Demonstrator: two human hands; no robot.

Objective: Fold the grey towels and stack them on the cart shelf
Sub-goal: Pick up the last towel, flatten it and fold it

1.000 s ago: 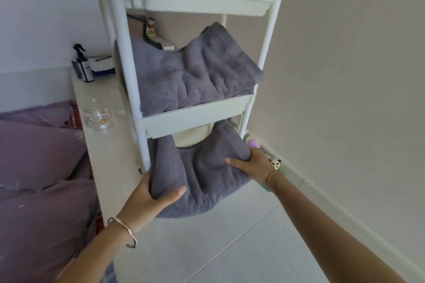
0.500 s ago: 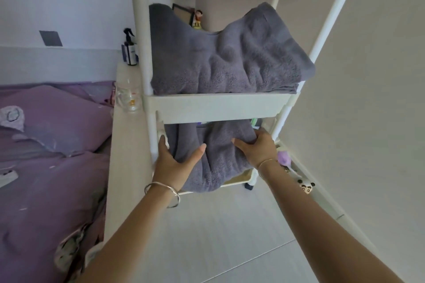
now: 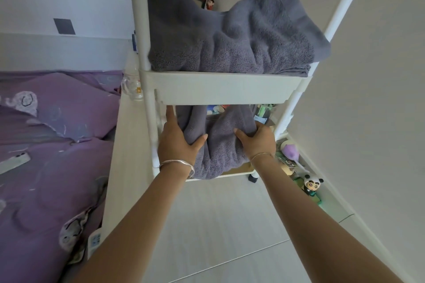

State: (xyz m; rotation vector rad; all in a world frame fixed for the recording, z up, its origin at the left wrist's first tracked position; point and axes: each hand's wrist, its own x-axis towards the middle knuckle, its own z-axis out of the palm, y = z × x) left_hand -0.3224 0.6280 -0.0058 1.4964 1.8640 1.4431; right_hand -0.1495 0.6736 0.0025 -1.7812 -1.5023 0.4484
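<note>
Change: lower towel (image 3: 220, 145) sits deeper on bottom shelf (image 3: 232, 175) than before, less overhang.
Left hand (image 3: 178, 142): grip clamped on lower towel's left edge, thumb on top.
Right hand (image 3: 257, 142): grip clamped on right edge.
Middle shelf (image 3: 225, 86): folded towel (image 3: 230, 41).

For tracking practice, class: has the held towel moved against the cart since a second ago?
Yes. The held towel has gone deeper into the cart, under the middle shelf rim, with less hanging out front.
</note>
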